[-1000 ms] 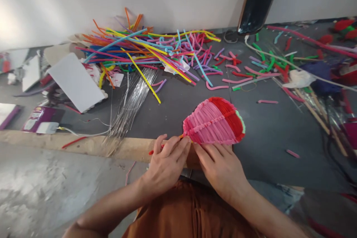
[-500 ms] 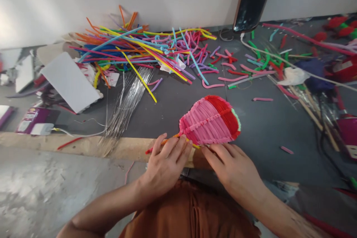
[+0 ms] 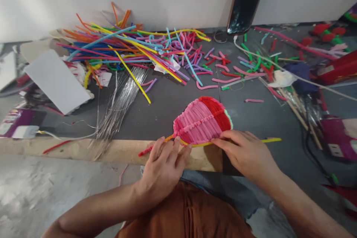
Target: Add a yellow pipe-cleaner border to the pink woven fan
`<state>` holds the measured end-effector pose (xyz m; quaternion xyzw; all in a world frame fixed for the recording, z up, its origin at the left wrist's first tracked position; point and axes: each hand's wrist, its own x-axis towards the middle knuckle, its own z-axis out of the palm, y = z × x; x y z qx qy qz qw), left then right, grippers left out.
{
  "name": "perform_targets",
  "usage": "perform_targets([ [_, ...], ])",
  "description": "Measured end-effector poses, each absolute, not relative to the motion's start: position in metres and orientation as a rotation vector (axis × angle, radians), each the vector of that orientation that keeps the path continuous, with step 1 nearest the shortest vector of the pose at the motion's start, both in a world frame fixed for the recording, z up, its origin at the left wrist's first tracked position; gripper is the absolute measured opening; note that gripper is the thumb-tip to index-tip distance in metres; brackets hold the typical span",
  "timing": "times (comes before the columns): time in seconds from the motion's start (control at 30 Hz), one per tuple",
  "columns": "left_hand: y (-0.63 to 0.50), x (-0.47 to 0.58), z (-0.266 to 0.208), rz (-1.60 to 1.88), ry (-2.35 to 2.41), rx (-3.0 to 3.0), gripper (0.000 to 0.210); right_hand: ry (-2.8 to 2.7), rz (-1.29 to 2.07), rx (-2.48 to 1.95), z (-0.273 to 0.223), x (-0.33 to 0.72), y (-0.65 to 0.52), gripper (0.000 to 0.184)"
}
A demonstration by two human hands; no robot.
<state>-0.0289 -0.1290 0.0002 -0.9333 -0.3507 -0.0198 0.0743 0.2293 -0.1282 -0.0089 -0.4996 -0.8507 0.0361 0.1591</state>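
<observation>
A flat pink and red shape made of pipe cleaners (image 3: pixel 196 121), with a light green bit on its right rim, lies near the table's front edge. A thin red and orange stem (image 3: pixel 145 151) leaves its narrow left end. My left hand (image 3: pixel 164 165) is closed at that narrow end, its fingertips pressing on the shape and stem. Along the lower edge runs a yellow pipe cleaner (image 3: pixel 201 144). My right hand (image 3: pixel 248 152) pinches it at the lower right edge, and its free end sticks out beyond the hand.
A heap of coloured pipe cleaners (image 3: pixel 119 50) lies at the back, beside a bundle of thin wires (image 3: pixel 122 106). A phone (image 3: pixel 247 2) leans on the wall with a white cable. A white box (image 3: pixel 58 81) is on the left; wooden sticks (image 3: pixel 299 113) lie on the right.
My right hand has slid right along the lower edge, and the yellow pipe cleaner now lies along it. My left hand stays at the narrow end. The view has shifted slightly right.
</observation>
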Motion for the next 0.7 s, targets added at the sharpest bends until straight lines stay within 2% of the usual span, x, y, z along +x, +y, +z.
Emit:
perform_targets([
  [0.27, -0.127, -0.023, 0.002, -0.111, -1.041, -2.777, 0.032, -2.173, 0.569, -1.450, -0.005, 0.251, -0.117, 0.021],
  [0.4, -0.127, -0.022, 0.001, -0.166, -1.046, -2.766, 0.031, -2.180, 0.611, -1.534, -0.002, 0.260, -0.115, 0.014],
  [0.7, -0.124, -0.022, 0.001, -0.179, -1.021, -2.772, 0.031, -2.283, 0.560, -1.614, -0.005, 0.260, -0.114, 0.013],
])
